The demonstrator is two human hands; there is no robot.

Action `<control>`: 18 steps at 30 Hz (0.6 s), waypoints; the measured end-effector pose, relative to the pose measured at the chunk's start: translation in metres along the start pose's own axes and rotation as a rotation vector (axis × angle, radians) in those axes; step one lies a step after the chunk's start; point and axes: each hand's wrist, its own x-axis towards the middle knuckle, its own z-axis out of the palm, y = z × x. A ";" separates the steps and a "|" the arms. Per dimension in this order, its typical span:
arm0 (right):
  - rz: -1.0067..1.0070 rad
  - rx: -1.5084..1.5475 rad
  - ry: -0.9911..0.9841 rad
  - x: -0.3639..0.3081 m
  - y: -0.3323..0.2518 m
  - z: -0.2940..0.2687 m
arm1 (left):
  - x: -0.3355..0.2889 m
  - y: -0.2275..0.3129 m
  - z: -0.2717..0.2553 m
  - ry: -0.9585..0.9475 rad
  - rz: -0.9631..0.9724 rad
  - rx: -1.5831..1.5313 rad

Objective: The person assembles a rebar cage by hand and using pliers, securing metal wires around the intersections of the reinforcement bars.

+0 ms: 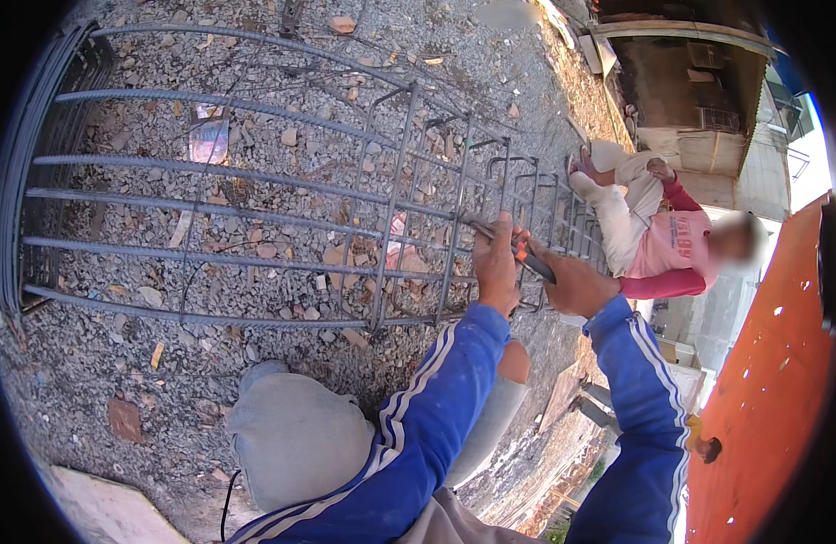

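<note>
Orange and black-handled pincers (534,263) are gripped in my right hand (581,286), their jaws at a crossing of ribbed bars in the rebar cage (282,218). My left hand (497,272) is closed right beside the pincers' metal head, against the cage; its fingers hide what it holds. Long bars run leftward from my hands. Square stirrups (395,199) stand around these bars near my hands, and more are spaced farther right. Both my forearms, in blue sleeves with white stripes, reach up from the lower edge.
A bundle of stirrups (37,172) sits at the cage's left end. Gravel and rubble (291,354) cover the ground. A person in a pink shirt (672,240) sits at the far right end of the cage. An orange sheet (763,381) hangs at right; another person (704,444) is below.
</note>
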 end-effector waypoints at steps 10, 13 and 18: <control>-0.103 -0.388 0.348 0.002 0.001 -0.004 | 0.000 0.005 0.002 -0.191 -0.117 -0.273; -0.008 -0.404 0.416 0.000 -0.007 -0.003 | 0.000 0.003 0.004 -0.208 -0.123 -0.326; 0.021 -0.370 0.471 -0.005 -0.009 0.011 | -0.006 -0.001 0.003 -0.019 -0.153 -0.183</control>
